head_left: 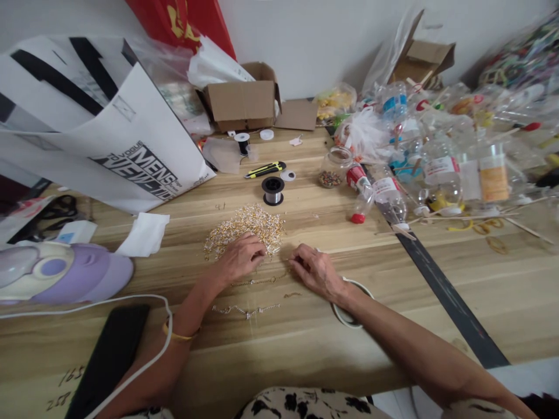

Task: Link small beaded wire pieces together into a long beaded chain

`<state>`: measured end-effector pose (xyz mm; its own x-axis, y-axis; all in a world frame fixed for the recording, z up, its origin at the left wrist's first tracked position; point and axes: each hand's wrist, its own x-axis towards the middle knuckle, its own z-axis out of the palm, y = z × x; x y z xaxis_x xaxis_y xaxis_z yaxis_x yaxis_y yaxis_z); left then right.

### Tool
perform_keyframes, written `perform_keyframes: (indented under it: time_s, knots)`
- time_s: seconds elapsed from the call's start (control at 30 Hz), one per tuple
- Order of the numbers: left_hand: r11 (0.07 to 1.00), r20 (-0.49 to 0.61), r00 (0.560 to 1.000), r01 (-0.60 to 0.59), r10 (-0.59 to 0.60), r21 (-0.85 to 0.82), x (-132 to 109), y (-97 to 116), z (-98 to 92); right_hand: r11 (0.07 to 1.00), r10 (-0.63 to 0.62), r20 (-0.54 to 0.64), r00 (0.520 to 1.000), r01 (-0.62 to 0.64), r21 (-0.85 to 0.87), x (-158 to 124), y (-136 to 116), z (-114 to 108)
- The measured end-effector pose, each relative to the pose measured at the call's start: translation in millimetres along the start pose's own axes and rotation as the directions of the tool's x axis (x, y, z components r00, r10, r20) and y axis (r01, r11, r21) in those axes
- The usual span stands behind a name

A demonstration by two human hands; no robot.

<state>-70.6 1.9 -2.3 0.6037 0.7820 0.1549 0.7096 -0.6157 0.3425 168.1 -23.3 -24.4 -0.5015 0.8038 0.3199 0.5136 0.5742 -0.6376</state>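
At the near right edge of a heap of small gold and clear beads [236,227], my left hand [244,254] is closed in a pinch. Whatever its fingertips hold is too small to name. My right hand [317,269] rests on the table to the right, its thumb and fingers pinched together with a tiny gold bit at their tips. A fine gold chain [257,282] lies just below both hands, its right end close to my right fingers. Nearer me are a silvery jewelled chain [248,311] and a short gold chain piece [292,295].
A wire spool [273,191], a yellow box cutter [265,170] and a bead jar [334,169] stand beyond the heap. Plastic bottles [388,195] crowd the right. At left are a white paper bag [144,134], a purple device [91,270] and a phone [111,355] with a white cable [168,331].
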Motion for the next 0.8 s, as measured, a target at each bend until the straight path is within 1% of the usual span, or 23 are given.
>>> perform_keyframes:
  time_s: [0.1,0.17,0.3,0.43,0.6,0.8]
  knots:
    - [1.0,0.01,1.0,0.013,-0.013,0.017,0,-4,-1.2,1.0,-0.003,0.001,1.0,0.003,0.004,0,0,-1]
    - [0.999,-0.022,0.999,0.039,-0.038,0.026,0,-3,-1.2,1.0,-0.002,-0.001,1.0,0.002,0.003,0,-1,-1]
    - [0.998,-0.119,0.991,0.067,-0.066,0.009,2,5,1.8,1.0,0.009,-0.003,1.0,-0.009,-0.009,1,-2,-1]
    - [0.994,-0.124,0.99,0.081,-0.072,0.071,3,11,7.1,1.0,0.01,-0.009,1.0,-0.01,-0.007,1,-4,-1]
    - [0.99,-0.163,0.984,0.096,-0.078,0.105,3,4,11.5,1.0,0.004,-0.02,1.0,-0.004,0.006,2,-5,-1]
    - [0.983,-0.209,0.971,0.145,-0.119,0.111,0,-3,8.0,1.0,0.01,-0.016,1.0,-0.01,0.006,3,-5,0]
